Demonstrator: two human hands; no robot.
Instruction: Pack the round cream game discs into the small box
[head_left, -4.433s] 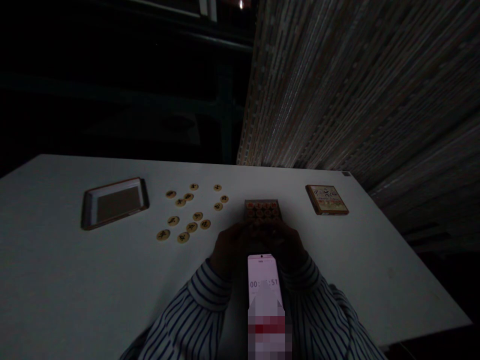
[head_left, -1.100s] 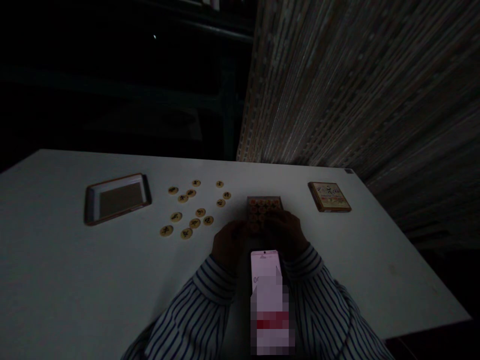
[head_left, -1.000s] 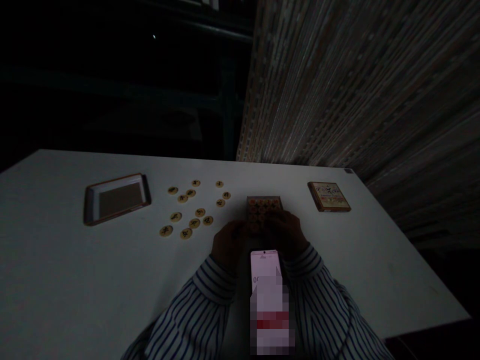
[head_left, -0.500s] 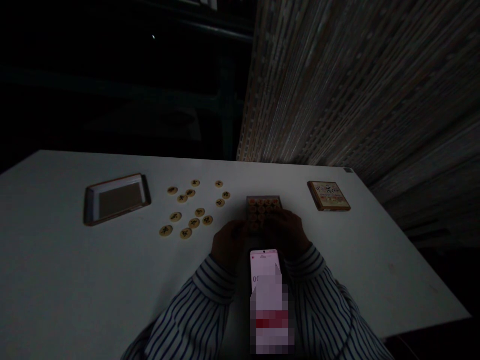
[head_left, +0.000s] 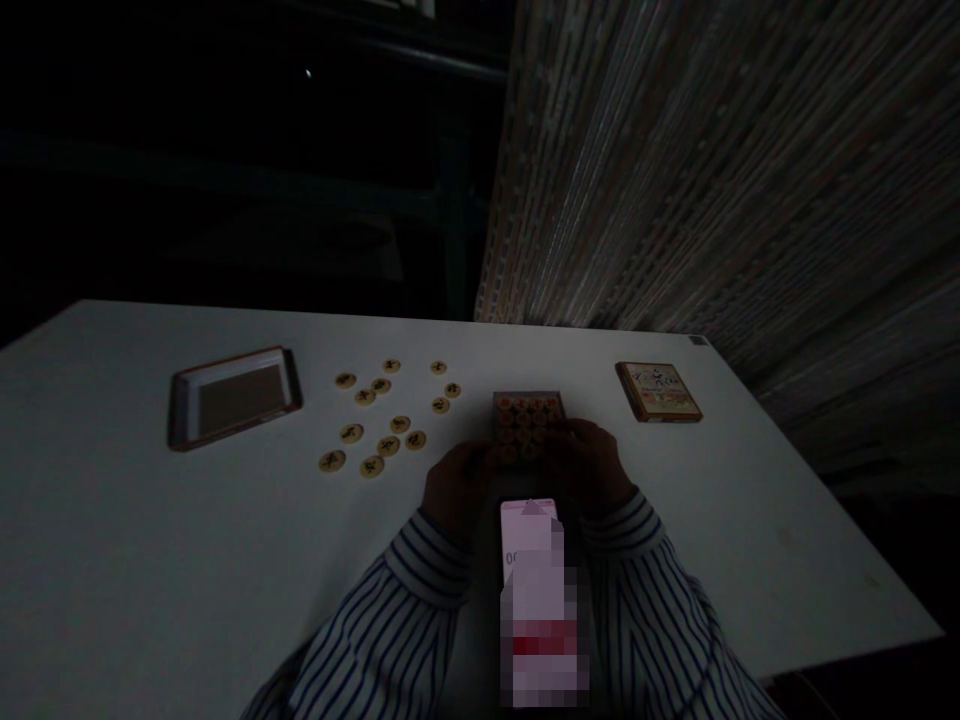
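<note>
A small box filled with rows of round xiangqi pieces sits on the table in front of me. At its near left corner my left hand is closed, with its fingertips on the side wall. My right hand holds the right side of the box, its fingers curled and mostly lost in shadow. To the left lie several loose xiangqi pieces with dark characters, scattered on the white surface.
Between my forearms lies a lit phone, partly blurred out. An open tray-like lid rests at the left of the white table. A flat printed box is at the right. A striped curtain hangs behind the far edge.
My right hand has shifted a little to the right, off the top of the pieces to the box's side. My left hand and the loose pieces have stayed put.
</note>
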